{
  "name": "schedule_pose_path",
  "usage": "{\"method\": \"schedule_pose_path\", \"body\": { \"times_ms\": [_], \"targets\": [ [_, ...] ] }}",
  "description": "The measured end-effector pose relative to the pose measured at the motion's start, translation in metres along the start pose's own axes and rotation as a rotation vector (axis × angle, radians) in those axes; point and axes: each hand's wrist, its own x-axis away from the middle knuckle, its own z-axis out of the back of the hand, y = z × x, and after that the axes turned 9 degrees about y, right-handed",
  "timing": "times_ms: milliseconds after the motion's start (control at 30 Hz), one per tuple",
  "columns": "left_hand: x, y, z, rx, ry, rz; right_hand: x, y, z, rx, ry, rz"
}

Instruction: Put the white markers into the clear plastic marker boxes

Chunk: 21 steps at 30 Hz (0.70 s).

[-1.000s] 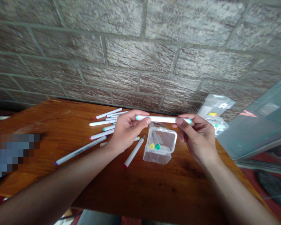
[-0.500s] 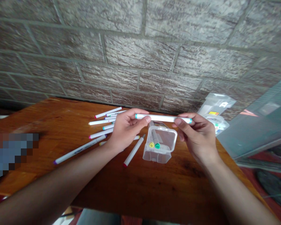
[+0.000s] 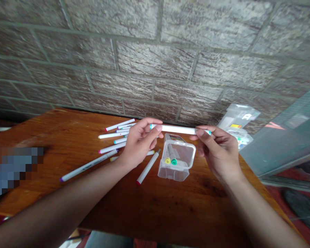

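Note:
A white marker (image 3: 179,129) with teal ends is held level in the air between both hands. My left hand (image 3: 141,144) pinches its left end between thumb and fingers. Around its right end my right hand (image 3: 219,148) is closed in the same way. Below the marker stands a clear plastic case (image 3: 173,174), its lid open. Inside the case lean a yellow-ended marker (image 3: 167,161) and a green-ended marker (image 3: 174,162). Several white markers lie behind and left of my left hand, partly hidden by it. A red-ended marker (image 3: 146,170) lies beside the case.
The wooden table (image 3: 157,206) backs onto a stone-block wall (image 3: 155,65). At the far right stands another clear plastic case (image 3: 239,120) with coloured items in it. A purple-ended marker (image 3: 89,166) lies at the left. A pixelated area (image 3: 12,172) covers the left edge.
Both hands keep hold of the teal-ended marker, almost in place. My left thumb and fingers have shifted slightly towards its left end.

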Motion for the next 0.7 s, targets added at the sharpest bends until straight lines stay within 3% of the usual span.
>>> {"method": "schedule_pose_path", "body": {
  "times_ms": [700],
  "targets": [
    [-0.0008,0.0046,-0.0001,0.136,0.063,0.102,-0.0002,-0.0066,-0.0036,-0.014,-0.016,-0.065]
  ]
}}
